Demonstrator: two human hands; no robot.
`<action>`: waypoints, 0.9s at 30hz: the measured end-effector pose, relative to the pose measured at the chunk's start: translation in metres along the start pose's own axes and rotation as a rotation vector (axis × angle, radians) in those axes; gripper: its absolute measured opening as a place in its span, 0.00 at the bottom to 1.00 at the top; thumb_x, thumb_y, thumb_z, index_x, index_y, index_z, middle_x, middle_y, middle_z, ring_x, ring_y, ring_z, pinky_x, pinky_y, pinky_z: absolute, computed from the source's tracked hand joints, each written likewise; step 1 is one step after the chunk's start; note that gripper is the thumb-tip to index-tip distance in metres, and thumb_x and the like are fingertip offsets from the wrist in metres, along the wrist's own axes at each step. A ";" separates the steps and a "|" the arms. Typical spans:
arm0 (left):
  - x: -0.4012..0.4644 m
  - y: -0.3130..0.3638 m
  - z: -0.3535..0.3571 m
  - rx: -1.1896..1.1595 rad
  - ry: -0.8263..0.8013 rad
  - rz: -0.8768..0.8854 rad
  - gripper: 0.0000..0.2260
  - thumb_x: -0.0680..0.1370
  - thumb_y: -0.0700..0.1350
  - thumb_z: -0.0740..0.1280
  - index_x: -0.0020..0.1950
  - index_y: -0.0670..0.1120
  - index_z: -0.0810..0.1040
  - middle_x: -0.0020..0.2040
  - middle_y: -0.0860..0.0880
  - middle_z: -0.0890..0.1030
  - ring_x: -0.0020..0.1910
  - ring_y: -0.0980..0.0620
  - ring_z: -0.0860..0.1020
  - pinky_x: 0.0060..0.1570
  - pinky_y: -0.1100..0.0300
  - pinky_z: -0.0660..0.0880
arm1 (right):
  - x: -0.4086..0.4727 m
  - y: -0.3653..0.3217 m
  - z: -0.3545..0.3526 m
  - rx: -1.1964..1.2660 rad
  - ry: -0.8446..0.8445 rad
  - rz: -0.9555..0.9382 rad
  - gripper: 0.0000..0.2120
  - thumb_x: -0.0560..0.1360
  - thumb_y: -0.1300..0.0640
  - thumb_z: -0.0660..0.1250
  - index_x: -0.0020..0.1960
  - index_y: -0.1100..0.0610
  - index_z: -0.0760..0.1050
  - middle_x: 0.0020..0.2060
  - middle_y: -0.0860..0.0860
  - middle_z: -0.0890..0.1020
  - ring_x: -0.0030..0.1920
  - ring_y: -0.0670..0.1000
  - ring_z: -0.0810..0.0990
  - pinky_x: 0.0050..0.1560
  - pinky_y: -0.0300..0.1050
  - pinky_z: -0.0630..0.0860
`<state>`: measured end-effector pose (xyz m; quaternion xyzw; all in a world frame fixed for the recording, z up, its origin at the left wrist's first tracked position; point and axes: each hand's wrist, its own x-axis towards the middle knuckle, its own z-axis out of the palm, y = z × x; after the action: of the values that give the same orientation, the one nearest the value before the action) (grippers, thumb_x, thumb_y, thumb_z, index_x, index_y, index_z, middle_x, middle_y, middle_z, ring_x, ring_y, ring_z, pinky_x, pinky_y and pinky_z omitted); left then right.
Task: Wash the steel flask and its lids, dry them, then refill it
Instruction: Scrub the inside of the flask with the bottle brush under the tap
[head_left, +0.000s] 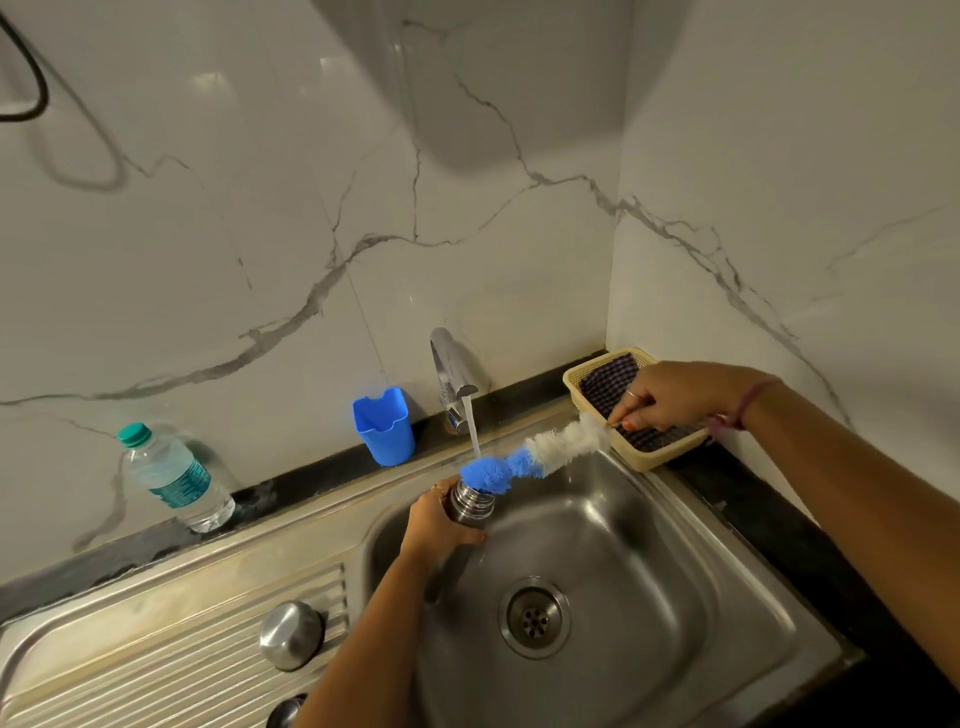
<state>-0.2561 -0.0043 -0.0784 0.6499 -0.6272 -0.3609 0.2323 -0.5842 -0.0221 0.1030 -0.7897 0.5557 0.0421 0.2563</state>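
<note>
left hand (435, 525) wrapped round steel flask (470, 503), held tilted over sink (727, 561) basin, mouth under running tap (453, 375) | right hand (658, 396) pinches wire handle of blue-white bottle brush (524, 460), blue tip at flask mouth | steel lid (291, 635) upside down on drainboard, second lid (284, 711) at frame bottom | water bottle (174, 478), blue cup (384, 425) on counter; basket (631, 415) with checked cloth beside right hand

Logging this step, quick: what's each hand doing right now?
Left hand: grips the steel flask.
Right hand: pinches the bottle brush handle.
</note>
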 end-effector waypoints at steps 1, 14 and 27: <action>-0.001 0.000 -0.001 0.006 -0.003 0.013 0.35 0.62 0.39 0.81 0.66 0.51 0.73 0.53 0.56 0.78 0.51 0.57 0.76 0.52 0.65 0.70 | 0.003 -0.006 -0.007 -0.123 -0.003 -0.008 0.13 0.79 0.50 0.62 0.62 0.43 0.76 0.55 0.43 0.80 0.51 0.46 0.80 0.52 0.39 0.76; -0.002 -0.003 -0.011 0.075 -0.029 0.054 0.31 0.63 0.44 0.82 0.62 0.54 0.75 0.52 0.57 0.81 0.52 0.56 0.80 0.60 0.58 0.76 | 0.022 -0.030 -0.030 -1.147 0.368 -0.505 0.21 0.76 0.62 0.64 0.67 0.45 0.72 0.34 0.49 0.74 0.30 0.48 0.73 0.28 0.42 0.69; 0.001 0.009 -0.013 0.107 -0.006 0.087 0.33 0.64 0.42 0.81 0.66 0.51 0.71 0.52 0.56 0.77 0.49 0.60 0.75 0.44 0.75 0.70 | 0.031 -0.025 -0.051 -0.320 -0.168 -0.124 0.14 0.81 0.52 0.59 0.64 0.50 0.76 0.41 0.37 0.77 0.40 0.40 0.75 0.38 0.30 0.67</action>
<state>-0.2518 -0.0084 -0.0634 0.6323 -0.6741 -0.3184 0.2105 -0.5610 -0.0651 0.1453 -0.8469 0.4687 0.1801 0.1750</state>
